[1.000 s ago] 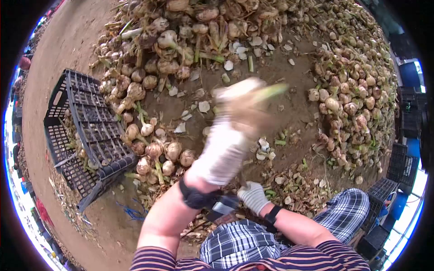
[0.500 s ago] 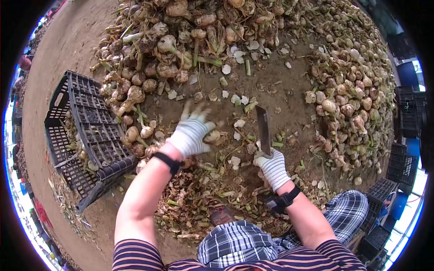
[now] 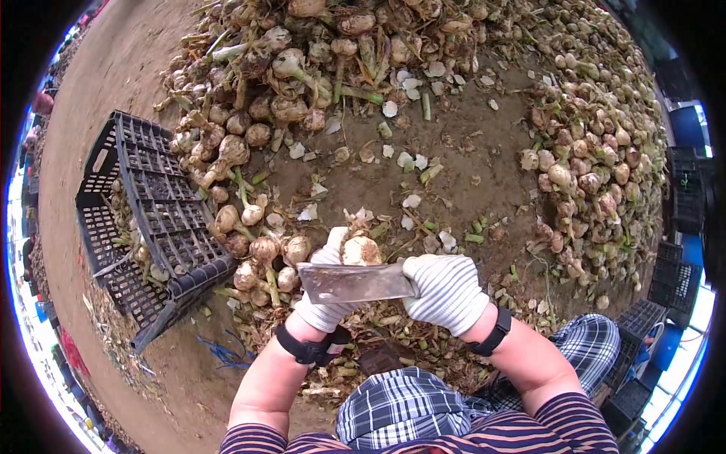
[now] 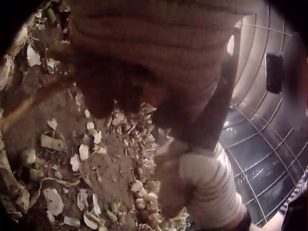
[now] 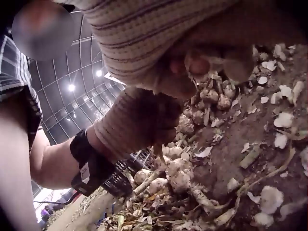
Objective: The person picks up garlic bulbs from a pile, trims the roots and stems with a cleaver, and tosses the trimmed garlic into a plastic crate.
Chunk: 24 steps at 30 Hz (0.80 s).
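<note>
My left hand (image 3: 321, 315), in a white striped glove, holds a garlic bulb (image 3: 363, 250) whose pale side faces up. Gripped in my gloved right hand (image 3: 450, 292) is a knife with a broad, dark rectangular blade (image 3: 354, 287). The blade lies crosswise just below the bulb and covers part of the left hand. In the left wrist view the blade (image 4: 225, 101) rises beside the left glove, with the right hand (image 4: 207, 185) behind it. The right wrist view has the left hand (image 5: 137, 122) close under the right one, its fingers in shadow.
A black plastic crate (image 3: 170, 204) lies tipped at the left. Heaps of garlic with stems stand at the back (image 3: 363, 45) and right (image 3: 597, 166). Loose bulbs (image 3: 265, 250) lie left of the hands. White trimmings (image 3: 412, 201) and stem pieces litter the soil.
The left hand, blurred over the ground and then reaching with spread fingers, now has a garlic bulb. The right hand has raised the knife and turned its blade crosswise towards the left hand.
</note>
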Tool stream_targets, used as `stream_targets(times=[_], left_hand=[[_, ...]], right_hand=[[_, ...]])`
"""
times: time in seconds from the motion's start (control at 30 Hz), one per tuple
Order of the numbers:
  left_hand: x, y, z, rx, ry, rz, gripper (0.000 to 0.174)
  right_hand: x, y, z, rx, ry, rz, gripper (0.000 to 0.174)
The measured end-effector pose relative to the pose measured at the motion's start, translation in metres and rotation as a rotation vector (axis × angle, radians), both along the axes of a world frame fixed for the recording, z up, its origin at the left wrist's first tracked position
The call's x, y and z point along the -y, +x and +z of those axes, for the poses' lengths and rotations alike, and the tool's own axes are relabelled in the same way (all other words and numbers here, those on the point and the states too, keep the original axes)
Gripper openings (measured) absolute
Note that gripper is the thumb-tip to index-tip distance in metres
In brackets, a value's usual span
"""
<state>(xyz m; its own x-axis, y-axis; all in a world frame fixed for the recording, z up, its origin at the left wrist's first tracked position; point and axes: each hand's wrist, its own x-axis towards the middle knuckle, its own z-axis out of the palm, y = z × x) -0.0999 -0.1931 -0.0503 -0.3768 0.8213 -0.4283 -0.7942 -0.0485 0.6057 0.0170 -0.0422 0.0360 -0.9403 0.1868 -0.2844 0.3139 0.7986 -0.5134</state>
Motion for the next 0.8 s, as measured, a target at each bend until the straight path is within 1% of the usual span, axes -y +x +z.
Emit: stream_targets(times=[0.03,0.07,0.1,0.13,0.17,0.2,0.23,0.27,0.3,0.33,0.4,0.43,0.47,0.5,0.53,0.57,0.6,0.67,0.7,0.73,0.77,0.8], left_hand=[[0.004,0.011,-0.024,-0.583,-0.128,-0.077,0.014],[0.005,0.017,-0.036,-1.166,-0.255,-0.153,0.012],[0.000,0.014,-0.008,-0.985,-0.248,-0.131,0.013],[-0.005,0.018,0.013,-0.985,-0.250,-0.133,0.013],[-0.011,0.024,0.031,-0.818,-0.172,-0.113,0.014],[-0.013,0.028,0.039,-0.650,-0.096,-0.094,0.015],[-0.003,0.023,0.027,-1.252,-0.450,-0.202,0.018],[0.003,0.026,0.025,-1.473,-0.425,0.078,0.033],[0.001,0.023,0.025,-1.481,-0.423,0.081,0.033],[0.004,0.022,0.025,-1.185,-0.388,0.125,0.042],[0.005,0.018,0.027,-0.606,-0.328,0.250,0.060],[-0.004,-0.003,0.043,-1.175,-0.331,0.222,0.069],[-0.013,-0.026,0.059,-1.749,-0.308,0.189,0.078],[-0.011,-0.032,0.058,-1.689,-0.379,0.123,0.085],[-0.002,-0.034,0.047,-1.618,-0.478,0.048,0.083],[0.005,-0.035,0.036,-1.171,-0.427,0.095,0.079],[0.009,-0.034,0.029,-0.721,-0.369,0.133,0.076],[0.007,-0.029,0.041,-0.512,-0.354,0.099,0.063],[0.009,-0.028,0.046,-0.392,-0.344,0.064,0.052],[0.006,-0.024,0.061,-0.153,-0.262,0.030,0.049],[0.007,-0.022,0.062,-0.051,-0.232,0.009,0.050],[0.009,-0.020,0.063,0.052,-0.202,-0.009,0.050]], right_hand=[[0.003,-0.002,0.002,0.000,0.009,-0.025,0.012],[0.004,-0.003,0.001,0.001,0.008,-0.026,0.012],[0.006,-0.004,-0.001,-0.008,-0.008,-0.044,0.012],[0.007,-0.003,-0.004,-0.018,-0.025,-0.060,0.012],[0.008,0.000,-0.008,-0.037,-0.034,-0.054,0.012],[0.006,0.004,-0.014,0.020,-0.022,-0.060,0.016],[0.001,0.009,-0.017,0.206,-0.014,-0.125,0.018],[-0.007,0.013,-0.017,0.390,-0.004,-0.190,0.021],[-0.020,0.029,-0.035,0.433,0.043,-0.225,0.023],[-0.028,0.051,-0.055,0.489,0.081,-0.263,0.025],[-0.035,0.061,-0.066,0.597,0.119,-0.308,0.029],[-0.035,0.063,-0.064,0.465,0.101,-0.424,0.028],[-0.039,0.057,-0.060,0.448,0.109,-0.432,0.028],[-0.040,0.053,-0.054,0.340,0.039,-0.522,0.025],[-0.039,0.051,-0.052,0.236,-0.034,-0.608,0.023],[-0.035,0.067,-0.092,0.008,-0.277,-0.789,0.018],[-0.027,0.062,-0.080,0.020,-0.318,-0.690,0.016],[-0.011,0.047,-0.044,0.075,-0.618,-0.653,0.016],[-0.007,0.044,-0.044,0.121,-0.605,-0.587,0.016],[-0.004,0.041,-0.043,0.166,-0.593,-0.519,0.017],[0.000,0.037,-0.041,0.151,-0.659,-0.558,0.018],[0.000,0.037,-0.041,0.152,-0.660,-0.558,0.018]])
